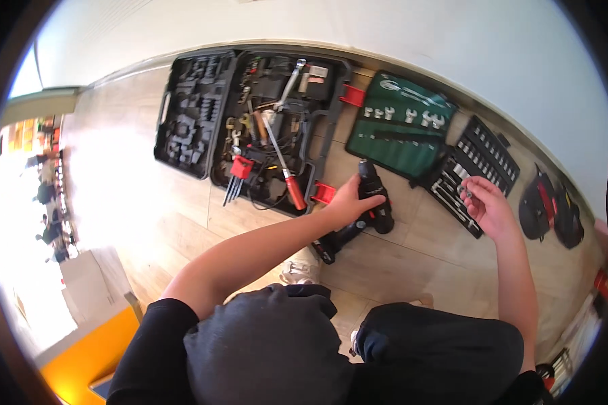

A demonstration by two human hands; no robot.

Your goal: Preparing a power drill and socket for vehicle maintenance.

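Note:
My left hand (348, 203) is wrapped round a black cordless drill (380, 214), whose chuck points away from me. The drill is tilted above the floor by my feet, and its lower end is partly in shadow. Over the near edge of an open black socket set case (467, 219), my right hand (490, 209) is closed in a pinch. A small greyish piece shows at its fingertips, too small to name. Rows of sockets (481, 156) fill the case's far half. Between the drill and the wall lies a green tool roll (395, 150) with several wrenches (411, 115) in its pockets.
An open black toolbox (189, 111) lies at the far left, holding a red-handled screwdriver (294, 193), a ratchet (292, 81) and a red hex key holder (242, 166). Dark red-trimmed pouches (538, 202) lie at the right. A white wall (304, 23) runs behind everything.

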